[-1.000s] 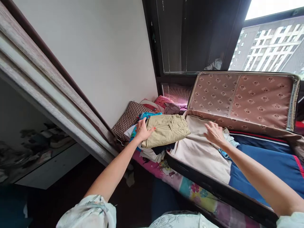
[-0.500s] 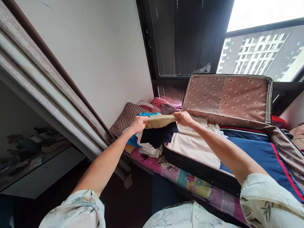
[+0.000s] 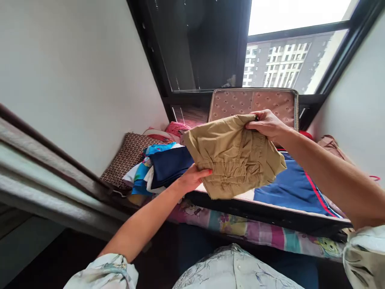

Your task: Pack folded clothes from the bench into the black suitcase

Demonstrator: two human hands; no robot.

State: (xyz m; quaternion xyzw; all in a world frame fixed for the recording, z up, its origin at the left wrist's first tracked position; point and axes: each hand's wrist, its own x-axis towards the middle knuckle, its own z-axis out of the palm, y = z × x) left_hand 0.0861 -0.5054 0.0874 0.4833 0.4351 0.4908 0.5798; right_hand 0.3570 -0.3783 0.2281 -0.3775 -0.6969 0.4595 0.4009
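Observation:
A tan garment (image 3: 231, 156) with a gathered, elastic-looking band hangs between my two hands, in front of the suitcase. It looks like a pair of shorts or trousers, partly folded over. My left hand (image 3: 194, 177) pinches its lower left edge, thumb on top. At its upper right, my right hand (image 3: 266, 124) grips another edge with the fingers closed. Behind the cloth, an open suitcase (image 3: 222, 105) has its patterned lining showing in the raised lid. Inside it lies a dark blue garment (image 3: 288, 182) with a red stripe. The tan cloth hides part of the suitcase.
Left of the suitcase is a pile with a navy garment (image 3: 171, 165) and a bright blue one (image 3: 159, 148) on it. A patterned cushion (image 3: 132, 154) leans by the wall. Below runs a colourful bedspread (image 3: 237, 224); a curtain (image 3: 45, 176) hangs at left.
The tan garment has come up off the pile and spread out, moving right and nearer to me. My right hand has risen rightward; my left is lower. The view has turned right.

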